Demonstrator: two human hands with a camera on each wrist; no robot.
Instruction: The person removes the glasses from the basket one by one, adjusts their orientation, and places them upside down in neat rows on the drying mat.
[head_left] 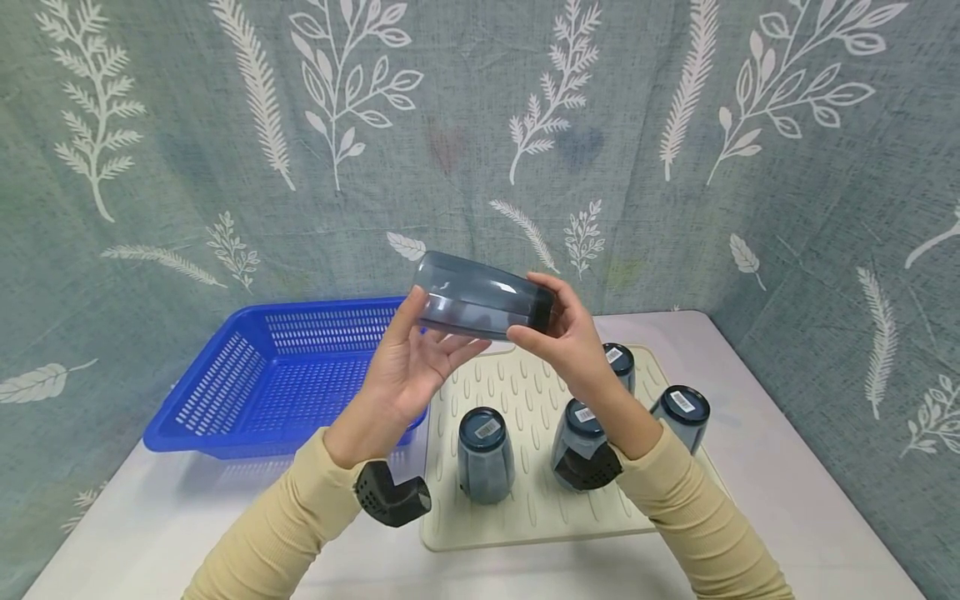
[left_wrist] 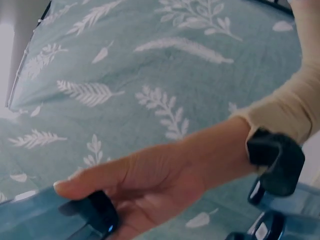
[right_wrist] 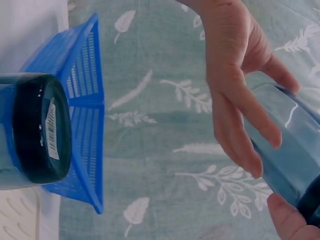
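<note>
A blue-grey tinted drinking glass (head_left: 480, 296) is held up in the air, lying nearly sideways, its mouth to the left and its dark base to the right. My right hand (head_left: 576, 342) grips the base end between thumb and fingers. At the mouth end my left hand (head_left: 401, 375) holds the glass, thumb on the near side by the rim and fingers beneath. The right wrist view shows the left hand (right_wrist: 237, 95) around the glass wall. In the left wrist view, the right hand (left_wrist: 150, 185) is at the dark base (left_wrist: 102, 212).
Several similar glasses, including one at the front left (head_left: 486, 458), stand upside down with barcode stickers on a cream drying mat (head_left: 532, 521). A blue perforated basket (head_left: 202, 437) sits left of the mat on the white table (head_left: 225, 517). A leaf-patterned curtain (head_left: 465, 167) hangs behind.
</note>
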